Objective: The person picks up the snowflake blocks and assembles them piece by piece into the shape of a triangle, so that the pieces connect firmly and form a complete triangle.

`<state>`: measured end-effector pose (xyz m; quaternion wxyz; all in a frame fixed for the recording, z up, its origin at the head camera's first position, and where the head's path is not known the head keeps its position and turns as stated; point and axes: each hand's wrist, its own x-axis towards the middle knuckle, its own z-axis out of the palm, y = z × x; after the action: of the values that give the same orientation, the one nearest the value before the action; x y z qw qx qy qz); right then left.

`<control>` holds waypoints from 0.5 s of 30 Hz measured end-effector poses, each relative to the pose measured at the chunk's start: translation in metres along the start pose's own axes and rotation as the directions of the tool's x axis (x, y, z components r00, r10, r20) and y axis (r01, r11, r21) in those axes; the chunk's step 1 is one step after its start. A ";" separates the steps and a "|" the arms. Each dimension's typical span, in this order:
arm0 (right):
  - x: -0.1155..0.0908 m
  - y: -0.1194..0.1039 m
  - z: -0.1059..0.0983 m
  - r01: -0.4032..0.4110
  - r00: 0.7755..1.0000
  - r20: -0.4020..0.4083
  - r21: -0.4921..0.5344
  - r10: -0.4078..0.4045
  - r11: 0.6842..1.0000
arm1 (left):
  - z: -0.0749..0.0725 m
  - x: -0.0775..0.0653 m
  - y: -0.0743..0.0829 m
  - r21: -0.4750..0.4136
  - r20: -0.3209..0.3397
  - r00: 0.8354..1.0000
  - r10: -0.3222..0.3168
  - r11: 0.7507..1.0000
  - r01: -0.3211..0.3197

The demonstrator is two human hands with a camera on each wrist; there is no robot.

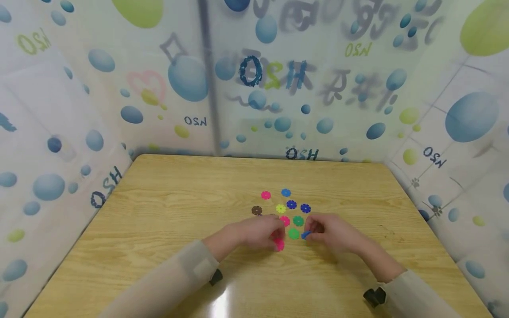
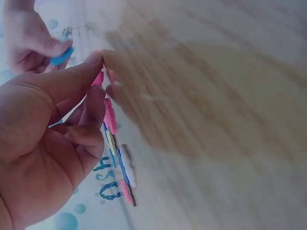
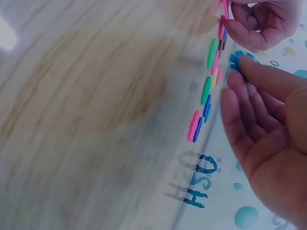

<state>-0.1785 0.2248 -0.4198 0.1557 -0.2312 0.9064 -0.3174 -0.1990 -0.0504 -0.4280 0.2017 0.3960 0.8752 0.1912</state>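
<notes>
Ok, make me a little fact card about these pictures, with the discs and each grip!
Surface: light-brown wooden table
Left grip: pinches a pink, notched, round plastic disc
Right grip: pinches a blue, notched, round plastic disc
Between grips: light-green, notched, round plastic disc lying on table
Farther off: brown round plastic disc, yellow round plastic disc
</notes>
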 end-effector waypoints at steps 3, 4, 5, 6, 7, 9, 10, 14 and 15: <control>0.001 -0.005 -0.001 -0.011 0.997 -0.075 0.057 0.015 0.998 | 0.000 -0.002 0.001 -0.045 0.005 1.000 0.016 0.999 -0.016; 0.001 -0.006 -0.001 -0.009 0.995 -0.100 0.078 0.017 0.997 | 0.000 -0.003 0.001 -0.061 -0.002 1.000 0.028 0.998 -0.028; 0.001 -0.007 -0.002 -0.003 0.992 -0.127 0.098 0.015 0.995 | 0.000 -0.004 0.000 -0.079 -0.018 0.999 0.040 0.996 -0.041; 0.001 -0.008 -0.002 0.003 0.988 -0.153 0.117 0.015 0.993 | 0.000 -0.006 -0.002 -0.109 -0.041 0.998 0.038 0.993 -0.042; 0.001 -0.009 -0.002 0.009 0.984 -0.179 0.139 0.016 0.990 | 0.000 -0.008 -0.003 -0.146 -0.074 0.997 0.029 0.989 -0.040; 0.001 -0.011 -0.002 0.035 0.973 -0.231 0.194 0.011 0.980 | -0.002 -0.013 -0.007 -0.278 -0.151 0.988 -0.015 0.960 -0.028; 0.001 -0.013 -0.002 0.053 0.966 -0.258 0.217 0.005 0.975 | -0.003 -0.016 -0.008 -0.363 -0.190 0.980 -0.051 0.931 -0.022; 0.002 -0.022 -0.002 0.119 0.943 -0.333 0.283 -0.019 0.952 | -0.012 -0.026 -0.008 -0.690 -0.274 0.936 -0.221 0.723 -0.031; 0.002 -0.025 -0.002 0.131 0.938 -0.345 0.291 -0.023 0.948 | -0.015 -0.028 -0.007 -0.740 -0.273 0.930 -0.247 0.671 -0.040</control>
<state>-0.1731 0.2074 -0.4025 0.0199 -0.1819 0.8486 -0.4964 -0.1938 -0.0789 -0.4136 0.1946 0.1894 0.7668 0.5816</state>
